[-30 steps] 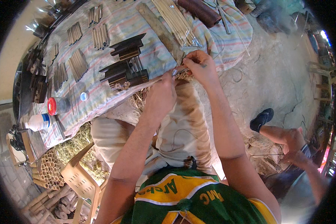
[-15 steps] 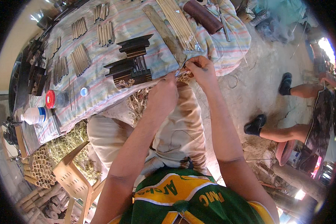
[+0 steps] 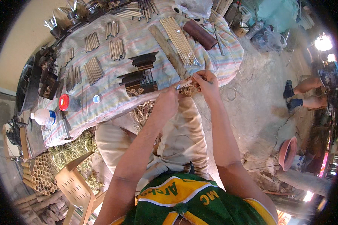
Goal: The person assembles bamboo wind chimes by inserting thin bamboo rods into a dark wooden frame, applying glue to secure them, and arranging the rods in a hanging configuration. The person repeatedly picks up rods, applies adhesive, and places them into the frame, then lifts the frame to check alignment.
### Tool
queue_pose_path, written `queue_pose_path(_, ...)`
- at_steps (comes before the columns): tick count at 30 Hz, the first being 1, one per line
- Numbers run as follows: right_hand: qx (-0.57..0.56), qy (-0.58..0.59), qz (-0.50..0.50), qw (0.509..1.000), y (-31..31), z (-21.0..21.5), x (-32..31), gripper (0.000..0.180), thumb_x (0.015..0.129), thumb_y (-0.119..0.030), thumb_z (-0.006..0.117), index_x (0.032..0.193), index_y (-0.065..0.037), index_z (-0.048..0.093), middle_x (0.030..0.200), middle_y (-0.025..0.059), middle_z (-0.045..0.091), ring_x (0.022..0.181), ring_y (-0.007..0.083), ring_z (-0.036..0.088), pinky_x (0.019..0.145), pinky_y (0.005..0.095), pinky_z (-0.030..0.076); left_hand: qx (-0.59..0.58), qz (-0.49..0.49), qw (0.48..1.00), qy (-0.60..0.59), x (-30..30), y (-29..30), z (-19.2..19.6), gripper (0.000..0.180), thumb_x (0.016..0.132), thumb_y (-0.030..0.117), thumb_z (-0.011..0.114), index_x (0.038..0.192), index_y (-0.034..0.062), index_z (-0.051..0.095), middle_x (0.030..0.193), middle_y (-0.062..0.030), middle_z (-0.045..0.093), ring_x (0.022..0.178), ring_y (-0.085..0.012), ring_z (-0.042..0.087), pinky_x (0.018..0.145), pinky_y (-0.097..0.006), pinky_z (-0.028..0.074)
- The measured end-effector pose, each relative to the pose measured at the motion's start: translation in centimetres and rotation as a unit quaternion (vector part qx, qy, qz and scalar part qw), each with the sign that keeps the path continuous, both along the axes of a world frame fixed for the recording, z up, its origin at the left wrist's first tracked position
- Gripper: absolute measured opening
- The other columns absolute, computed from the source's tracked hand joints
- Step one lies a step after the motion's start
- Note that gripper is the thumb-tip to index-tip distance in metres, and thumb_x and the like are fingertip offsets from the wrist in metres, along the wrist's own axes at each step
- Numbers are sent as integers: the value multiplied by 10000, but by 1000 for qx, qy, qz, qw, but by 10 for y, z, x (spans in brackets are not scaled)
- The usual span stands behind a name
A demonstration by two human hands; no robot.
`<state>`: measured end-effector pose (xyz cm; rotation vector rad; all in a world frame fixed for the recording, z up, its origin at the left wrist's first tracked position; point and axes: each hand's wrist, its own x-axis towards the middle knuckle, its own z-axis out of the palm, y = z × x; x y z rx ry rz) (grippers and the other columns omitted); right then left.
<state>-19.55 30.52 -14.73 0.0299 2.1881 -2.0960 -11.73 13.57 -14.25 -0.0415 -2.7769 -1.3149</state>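
Observation:
At the near edge of the cloth-covered table, my left hand (image 3: 166,102) is closed with its fingertips pinching one end of a thin pale stick (image 3: 185,83). My right hand (image 3: 208,84) pinches the same stick a little to the right, thumb against fingers. Fine detail between the fingertips is too small to make out. Just beyond my hands lies a flat worn wooden board (image 3: 169,52). Left of them stand dark stepped pieces (image 3: 143,60) with pale flower decoration, one with short tubes on it. A bundle of slender bamboo sticks (image 3: 178,41) lies past the board.
A brown thread spool (image 3: 200,35) lies at the far right of the striped cloth (image 3: 112,88). Several groups of short tubes (image 3: 93,70), a red-lidded jar (image 3: 65,102) and a white bottle (image 3: 45,116) are left. A plastic chair (image 3: 76,183) stands lower left; another person's legs (image 3: 308,93) show at right.
The whole view has shifted, showing more of the table's far side. My hands stay together at the edge, with the fingers slightly rearranged. The other person's legs are now closer together and farther off.

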Motion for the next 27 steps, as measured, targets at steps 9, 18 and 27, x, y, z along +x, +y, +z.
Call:
queue_pose_path(9, -88, -28, 10, 996, 9, 19, 25, 125, 938, -129, 638, 961, -7, 625, 835, 55, 679, 680, 104, 597, 582, 239, 457, -29, 66, 994, 78, -67, -41, 100, 360, 915, 288, 602, 986, -64, 580, 707, -210, 651, 679, -324, 690, 633, -408, 523)
queue_pose_path(18, -153, -26, 74, 985, 4, 46, 59, 151, 936, -137, 630, 1002, -3, 601, 832, 65, 669, 623, 91, 552, 532, 236, 427, -19, 54, 987, 152, -59, -79, 156, 350, 921, 279, 632, 1041, -50, 634, 724, -102, 649, 623, -151, 618, 571, -274, 492)
queue_pose_path(27, -232, -89, 176, 952, -25, 72, 89, 155, 932, -141, 650, 991, -25, 567, 808, 81, 674, 583, 82, 529, 533, 229, 429, 225, -80, 971, 1, 51, -62, 97, 244, 886, 85, 698, 1098, -31, 665, 930, -51, 642, 698, -87, 592, 605, -246, 483)
